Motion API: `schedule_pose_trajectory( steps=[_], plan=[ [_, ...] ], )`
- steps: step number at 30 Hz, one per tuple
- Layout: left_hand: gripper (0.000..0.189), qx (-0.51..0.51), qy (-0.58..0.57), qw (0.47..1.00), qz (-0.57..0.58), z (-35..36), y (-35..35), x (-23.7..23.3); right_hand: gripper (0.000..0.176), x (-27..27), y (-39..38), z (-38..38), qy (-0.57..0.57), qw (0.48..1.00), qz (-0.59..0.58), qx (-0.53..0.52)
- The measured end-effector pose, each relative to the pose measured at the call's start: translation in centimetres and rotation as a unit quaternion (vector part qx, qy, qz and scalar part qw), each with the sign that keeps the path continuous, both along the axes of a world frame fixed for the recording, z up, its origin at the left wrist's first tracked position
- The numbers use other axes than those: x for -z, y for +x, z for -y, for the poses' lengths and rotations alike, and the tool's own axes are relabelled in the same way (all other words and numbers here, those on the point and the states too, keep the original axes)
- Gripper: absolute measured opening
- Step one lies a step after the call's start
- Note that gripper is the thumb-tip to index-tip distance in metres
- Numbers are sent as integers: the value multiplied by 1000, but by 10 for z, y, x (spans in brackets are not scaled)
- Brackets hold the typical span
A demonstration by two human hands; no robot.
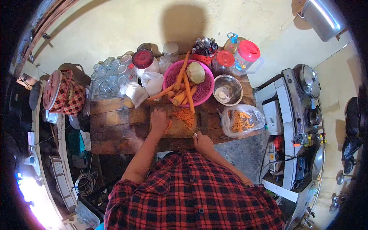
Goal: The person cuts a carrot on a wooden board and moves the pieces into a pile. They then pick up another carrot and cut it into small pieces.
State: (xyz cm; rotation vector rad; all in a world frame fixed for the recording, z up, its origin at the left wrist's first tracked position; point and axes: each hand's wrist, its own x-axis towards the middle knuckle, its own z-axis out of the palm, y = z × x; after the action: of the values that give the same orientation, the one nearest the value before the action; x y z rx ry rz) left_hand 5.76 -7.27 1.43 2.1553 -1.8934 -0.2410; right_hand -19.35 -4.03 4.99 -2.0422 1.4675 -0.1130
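Note:
My right hand (203,142) is closed round the handle of a knife (189,128), its thin blade pointing up and left over the wooden cutting board (179,132). By the blade tip lies a heap of finely cut carrot strips (184,116). On the board's left side my left hand (158,119) has its fingers curled in, closed on a small piece of carrot (168,125) that shows at its right edge. Just behind the board stands a pink basket (210,90) holding whole carrots (180,76) and a pale round vegetable (196,73).
Right of the board are a steel bowl (234,86) and a clear plastic bag (229,128) with cut carrot (243,120). Glasses (111,74), white bags (136,94) and lidded jars (143,59) line the table's back. A stove (295,99) stands right.

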Motion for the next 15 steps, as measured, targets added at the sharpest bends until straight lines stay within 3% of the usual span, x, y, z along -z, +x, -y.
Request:
schedule_pose_trajectory(
  steps=[2,6,9,11,15],
  plan=[
    [25,15,-54,997,47,1,-1,4,31,2,2,1,4,1000,-13,-13],
    [21,29,-65,997,43,1,-8,-13,32,12,8,7,-17,999,-33,-2],
    [18,39,-56,996,-50,-7,-14,-8,32,12,11,7,-25,1000,-12,14],
    [18,120,-117,974,-151,-19,-26,-3,32,9,10,4,-6,1000,-21,-3],
    [17,197,-133,954,-183,-48,-48,18,32,13,4,-1,11,999,-42,11]
  ],
)
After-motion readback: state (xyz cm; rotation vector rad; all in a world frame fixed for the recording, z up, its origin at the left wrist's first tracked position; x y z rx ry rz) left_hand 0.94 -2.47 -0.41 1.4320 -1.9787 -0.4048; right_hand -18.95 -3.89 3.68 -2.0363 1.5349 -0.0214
